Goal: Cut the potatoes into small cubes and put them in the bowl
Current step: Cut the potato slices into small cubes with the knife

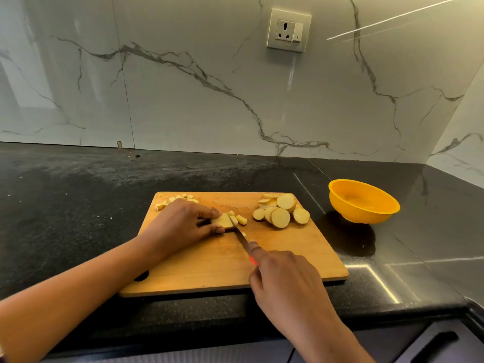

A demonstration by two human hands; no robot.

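Fingers (pixel 207 213) of the left hand (pixel 180 224) bent down over a pale yellow, flat-sided potato piece (pixel 222 220), thumb at its near side, pinning it to a rectangular light-brown wooden cutting board (pixel 301 252). Fingers (pixel 255 251) of the right hand (pixel 285 279) wrapped round the red handle of a slim steel-bladed knife (pixel 239 233), forefinger laid along the back of the blade. Blade tip down against the right end of the held potato piece, edge slanting back toward the right hand. Just right of the blade, a few potato cubes (pixel 241 219); one more scrap beside the blade, nearer the handle. Behind the left hand, at the far left corner of the board, a loose scatter of small cubes (pixel 178 199). Toward the far right corner, a heap of round potato slices (pixel 280 212) with tan skin at the rims, leaning on one another, apart from the knife. Off the board to the right, near but not touching, a round orange plastic bowl (pixel 364 201) upright on the black speckled stone worktop (pixel 65 205). Behind everything, a white marble-look wall (pixel 183 100) with grey veins, bearing a cream socket plate (pixel 288 30) with a switch. Below the worktop's front edge, at lower right, a grey drawer front with a dark bar handle (pixel 434 344).
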